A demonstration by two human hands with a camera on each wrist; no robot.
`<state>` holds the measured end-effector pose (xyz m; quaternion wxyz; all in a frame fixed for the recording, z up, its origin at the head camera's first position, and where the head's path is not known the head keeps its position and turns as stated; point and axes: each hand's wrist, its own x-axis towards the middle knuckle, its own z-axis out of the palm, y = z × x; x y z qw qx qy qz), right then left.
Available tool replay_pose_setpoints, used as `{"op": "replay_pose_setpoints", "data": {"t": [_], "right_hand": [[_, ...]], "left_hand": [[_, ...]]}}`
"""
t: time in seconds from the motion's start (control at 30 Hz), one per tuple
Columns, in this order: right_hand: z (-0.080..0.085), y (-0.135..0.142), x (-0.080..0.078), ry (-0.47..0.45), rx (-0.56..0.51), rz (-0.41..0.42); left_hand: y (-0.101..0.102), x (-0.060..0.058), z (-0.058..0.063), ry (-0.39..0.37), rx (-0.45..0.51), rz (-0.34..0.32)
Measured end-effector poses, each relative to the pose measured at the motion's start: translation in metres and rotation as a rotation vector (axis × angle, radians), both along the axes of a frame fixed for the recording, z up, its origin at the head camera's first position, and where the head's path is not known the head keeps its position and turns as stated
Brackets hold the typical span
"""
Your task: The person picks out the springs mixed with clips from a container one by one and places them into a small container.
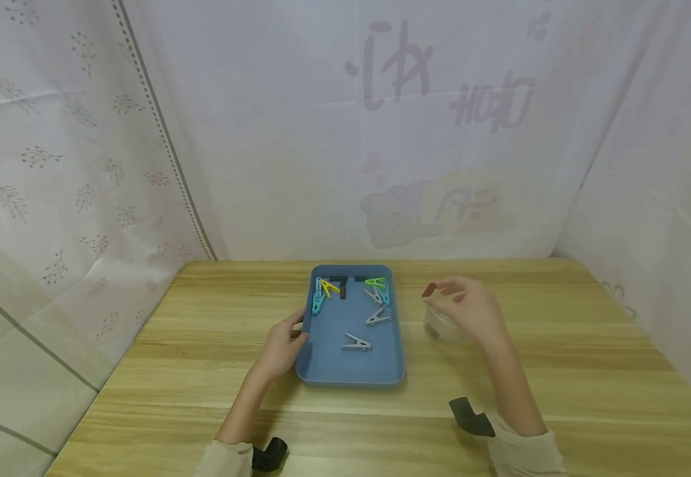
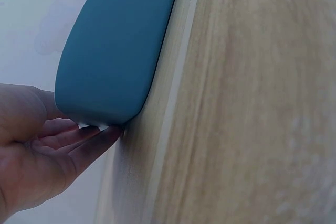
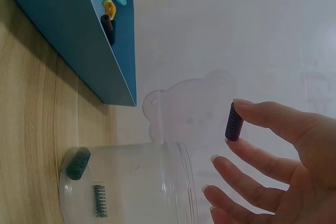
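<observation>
My right hand [image 1: 469,308] pinches a dark reddish-brown coil spring [image 3: 234,122] between thumb and index finger, the other fingers spread. It is above a clear plastic jar [image 3: 142,182], which has dark springs [image 3: 79,164] lying inside. Against the left side of a blue tray [image 1: 351,371] rests my left hand [image 1: 279,348], its fingers touching the outer wall. Several clothespins lie in the tray, among them a yellow one [image 1: 330,288], a green one [image 1: 375,283] and a grey one [image 1: 357,343]. Dark springs [image 1: 342,291] lie near the tray's far end.
A wooden table [image 1: 202,371] carries the tray in the middle and the jar to its right. Printed cloth [image 1: 291,165] hangs behind the table and along both sides. A black angled piece [image 1: 472,419] is attached near the right sleeve, another [image 1: 270,456] near the left.
</observation>
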<state>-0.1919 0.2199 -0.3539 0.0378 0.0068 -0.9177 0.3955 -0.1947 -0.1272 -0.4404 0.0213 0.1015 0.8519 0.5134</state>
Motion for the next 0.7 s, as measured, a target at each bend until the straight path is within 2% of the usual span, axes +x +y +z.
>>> {"op": "replay_pose_setpoints", "data": {"t": [0.7], "right_hand": [[0.002, 0.016, 0.001, -0.002, 0.016, -0.004]], "left_hand": [[-0.001, -0.002, -0.001, -0.012, -0.007, 0.007]]}}
